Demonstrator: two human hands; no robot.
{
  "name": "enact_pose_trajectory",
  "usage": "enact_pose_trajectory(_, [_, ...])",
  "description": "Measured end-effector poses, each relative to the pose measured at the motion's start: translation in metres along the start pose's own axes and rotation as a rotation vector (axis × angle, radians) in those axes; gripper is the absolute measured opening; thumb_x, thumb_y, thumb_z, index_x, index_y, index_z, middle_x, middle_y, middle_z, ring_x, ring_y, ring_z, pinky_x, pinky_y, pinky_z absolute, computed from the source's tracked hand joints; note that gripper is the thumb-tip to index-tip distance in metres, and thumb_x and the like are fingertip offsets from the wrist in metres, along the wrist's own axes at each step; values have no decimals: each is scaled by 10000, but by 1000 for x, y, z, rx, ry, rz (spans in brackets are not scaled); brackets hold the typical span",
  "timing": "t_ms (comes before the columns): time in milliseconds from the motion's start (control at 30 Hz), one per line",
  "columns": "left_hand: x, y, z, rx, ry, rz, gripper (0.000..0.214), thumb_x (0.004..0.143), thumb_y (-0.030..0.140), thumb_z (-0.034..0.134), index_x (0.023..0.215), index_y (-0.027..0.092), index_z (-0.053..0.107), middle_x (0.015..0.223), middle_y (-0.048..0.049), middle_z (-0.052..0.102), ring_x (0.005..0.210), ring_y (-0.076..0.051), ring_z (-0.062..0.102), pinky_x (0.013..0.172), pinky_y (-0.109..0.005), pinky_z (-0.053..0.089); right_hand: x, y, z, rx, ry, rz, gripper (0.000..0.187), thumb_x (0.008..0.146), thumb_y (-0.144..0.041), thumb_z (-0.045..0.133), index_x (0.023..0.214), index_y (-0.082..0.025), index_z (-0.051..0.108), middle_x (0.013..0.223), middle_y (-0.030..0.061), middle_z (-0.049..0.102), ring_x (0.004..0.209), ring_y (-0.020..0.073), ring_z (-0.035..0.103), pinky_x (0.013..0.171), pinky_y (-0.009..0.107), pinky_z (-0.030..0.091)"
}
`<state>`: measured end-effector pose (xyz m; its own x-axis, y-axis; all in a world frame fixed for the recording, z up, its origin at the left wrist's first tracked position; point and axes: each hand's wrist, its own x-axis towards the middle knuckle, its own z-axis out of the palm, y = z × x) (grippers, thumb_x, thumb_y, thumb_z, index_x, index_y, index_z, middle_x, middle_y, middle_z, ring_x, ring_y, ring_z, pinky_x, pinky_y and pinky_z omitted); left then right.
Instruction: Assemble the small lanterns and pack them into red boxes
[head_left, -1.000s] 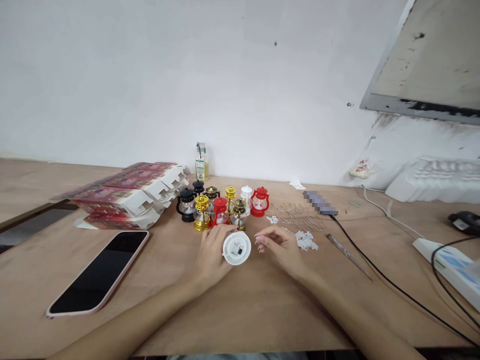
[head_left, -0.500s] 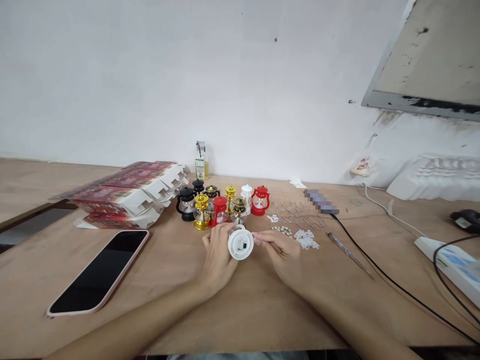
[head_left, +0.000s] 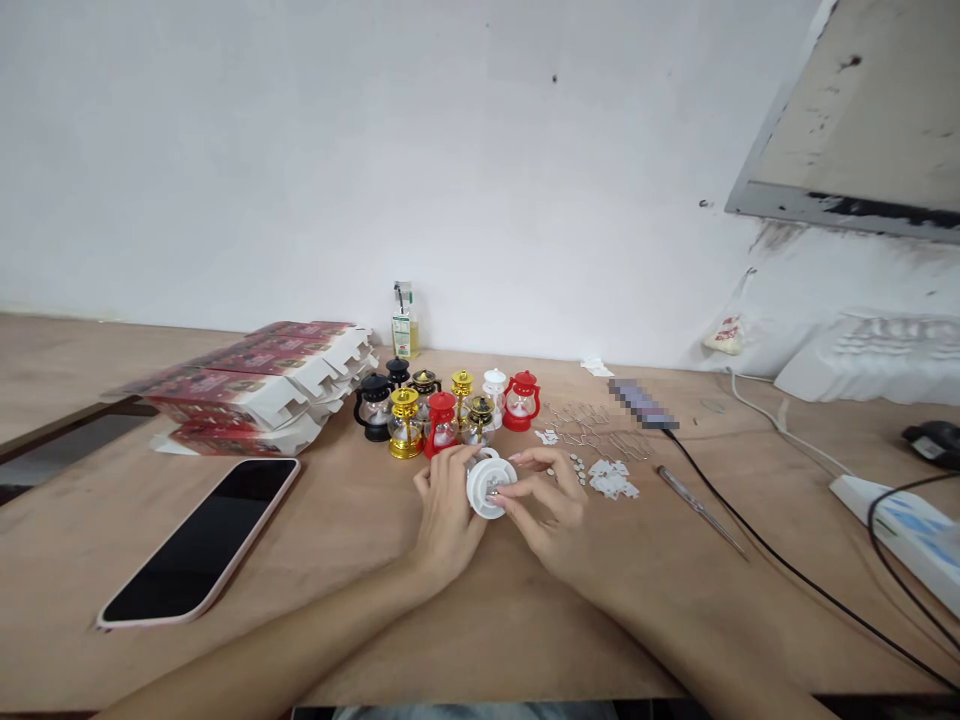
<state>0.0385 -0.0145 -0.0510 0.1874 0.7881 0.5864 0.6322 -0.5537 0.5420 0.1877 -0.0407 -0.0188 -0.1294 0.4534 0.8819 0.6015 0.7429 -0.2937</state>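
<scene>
My left hand [head_left: 448, 515] is wrapped round a small white lantern [head_left: 482, 508], its round underside turned toward me and showing a recess in the middle. At that recess, the thumb and forefinger of my right hand [head_left: 553, 515] are pinched together. Something small and shiny may be between them, but it is too small to name. Beyond my hands stand several little lanterns: a gold one [head_left: 405, 425], a red one [head_left: 442, 422], a black one [head_left: 373, 408] and a white one [head_left: 495, 385] among them. Button cells [head_left: 577, 467] lie just past my right hand.
White plastic pieces [head_left: 613, 478], bent wire handles [head_left: 592, 425] and a screwdriver [head_left: 701, 510] lie to the right. Further right are a cabled device [head_left: 641, 403] and a power strip [head_left: 900, 530]. On the left are a phone [head_left: 199, 540] and stacked red boxes [head_left: 247, 385].
My right fingers have moved from beside the lantern onto the recess in its underside. The lantern has shifted slightly right in my left hand's grip.
</scene>
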Motion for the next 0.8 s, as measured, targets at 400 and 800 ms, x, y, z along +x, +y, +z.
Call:
enact_pose_trajectory(400, [2,-2,-1,-34,25,-31,390,818,234,506,1191,245,391,1181,-90,522,1145,-278,460,878,-404,295,7,40,-21,-100,-33,131,156,873,-241,542,891,-237,697,838,52,644,810,187,605,746,340,483])
enact_pose_trajectory(800, [5,-9,-2,-42,6,-27,365,810,229,514,1162,236,417,1167,-79,544,1123,-275,486,848,-385,305,13,94,-36,-288,-653,581,83,739,-261,670,695,-197,699,762,41,715,763,199,641,659,269,413])
